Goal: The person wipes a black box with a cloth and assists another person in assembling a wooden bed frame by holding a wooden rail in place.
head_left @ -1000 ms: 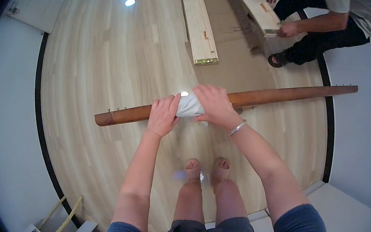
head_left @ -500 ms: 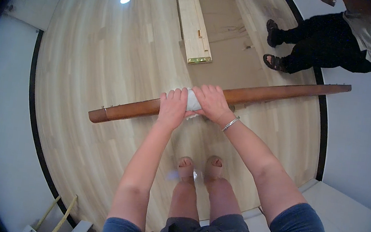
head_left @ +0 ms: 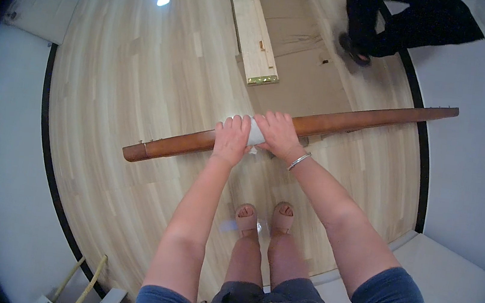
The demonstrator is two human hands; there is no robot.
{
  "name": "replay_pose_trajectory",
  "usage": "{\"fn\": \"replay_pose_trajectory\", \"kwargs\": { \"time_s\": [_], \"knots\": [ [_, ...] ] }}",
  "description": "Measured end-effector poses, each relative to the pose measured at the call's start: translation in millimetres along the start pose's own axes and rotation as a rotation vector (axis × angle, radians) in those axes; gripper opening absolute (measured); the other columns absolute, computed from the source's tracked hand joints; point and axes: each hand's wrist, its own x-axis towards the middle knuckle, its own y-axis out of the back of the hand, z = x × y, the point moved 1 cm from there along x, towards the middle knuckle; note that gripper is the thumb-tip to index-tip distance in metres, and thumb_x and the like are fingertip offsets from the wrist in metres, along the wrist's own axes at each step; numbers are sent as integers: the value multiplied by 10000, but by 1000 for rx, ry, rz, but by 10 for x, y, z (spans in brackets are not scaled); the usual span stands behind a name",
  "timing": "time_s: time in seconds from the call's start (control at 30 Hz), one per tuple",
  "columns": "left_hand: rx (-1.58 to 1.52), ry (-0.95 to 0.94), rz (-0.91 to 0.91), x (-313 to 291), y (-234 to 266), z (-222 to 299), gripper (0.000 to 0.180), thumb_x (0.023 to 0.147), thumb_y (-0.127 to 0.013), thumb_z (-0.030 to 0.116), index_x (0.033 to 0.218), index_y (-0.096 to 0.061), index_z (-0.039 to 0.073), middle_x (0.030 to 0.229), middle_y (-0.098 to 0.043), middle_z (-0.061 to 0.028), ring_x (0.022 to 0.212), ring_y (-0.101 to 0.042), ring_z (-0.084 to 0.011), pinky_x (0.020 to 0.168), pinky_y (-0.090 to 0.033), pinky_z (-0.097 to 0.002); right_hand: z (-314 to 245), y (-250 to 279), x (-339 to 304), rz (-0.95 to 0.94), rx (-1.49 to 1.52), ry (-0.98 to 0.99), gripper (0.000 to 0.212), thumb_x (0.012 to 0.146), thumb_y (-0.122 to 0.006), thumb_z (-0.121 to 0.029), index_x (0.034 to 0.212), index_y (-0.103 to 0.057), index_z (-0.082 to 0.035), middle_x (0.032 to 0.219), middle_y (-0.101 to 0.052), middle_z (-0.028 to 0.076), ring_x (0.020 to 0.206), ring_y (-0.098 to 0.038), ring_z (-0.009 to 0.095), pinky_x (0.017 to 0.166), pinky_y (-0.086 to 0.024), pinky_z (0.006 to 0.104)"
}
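Note:
A long, brown wooden carrying pole [head_left: 343, 123] stretches across in front of me, its right end farther off than its left. Small pegs stand near both ends, and the pole tapers towards them. White cloth or paper [head_left: 256, 132] wraps its middle, with a loose bit hanging below. My left hand [head_left: 233, 138] is closed over the pole just left of the white wrap. My right hand [head_left: 278, 133] grips from the other side, its fingers over the top and partly on the wrap. The thumbs and undersides of the grip are mostly hidden.
Beyond the pole, a pale wooden board [head_left: 251, 31] with a brass-coloured end plate lies beside brown sheeting [head_left: 301, 68]. A person in black trousers [head_left: 397, 25] stands at the far right. White walls flank the wood-look floor; yellow poles [head_left: 90, 284] lean at lower left.
The pole's left end has shifted slightly right, with my left hand moving a little the same way. The other person has stepped farther back towards the top of the view.

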Motion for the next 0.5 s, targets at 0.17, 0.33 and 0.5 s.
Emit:
{"fn": "replay_pose_trajectory", "kwargs": {
  "time_s": [0.17, 0.33, 0.5],
  "knots": [
    [67, 97, -39, 48, 2, 53, 623, 546, -739, 265, 1031, -395, 80, 921, -463, -76, 883, -462, -243, 727, -352, -395, -23, -27, 41, 9, -63, -41, 651, 488, -742, -270, 1042, -434, -122, 853, -456, 57, 816, -456, 223, 703, -340, 353],
    [78, 112, -63, 0, -28, 58, 612, 546, -739, 266, 1019, -396, 83, 920, -456, -70, 887, -452, -238, 751, -345, -398, -54, 8, 8, -12, -78, -43, 637, 526, -732, -297, 1076, -448, -145, 858, -481, 47, 836, -471, 224, 726, -351, 357],
    [121, 141, -41, 15, -81, 100, 645, 558, -726, 284, 1081, -399, 94, 936, -463, -55, 907, -452, -210, 793, -330, -399, -19, -55, -19, -26, -77, -62, 627, 533, -726, -319, 1071, -451, -154, 854, -485, 48, 839, -474, 224, 727, -354, 358]
  ]
}}
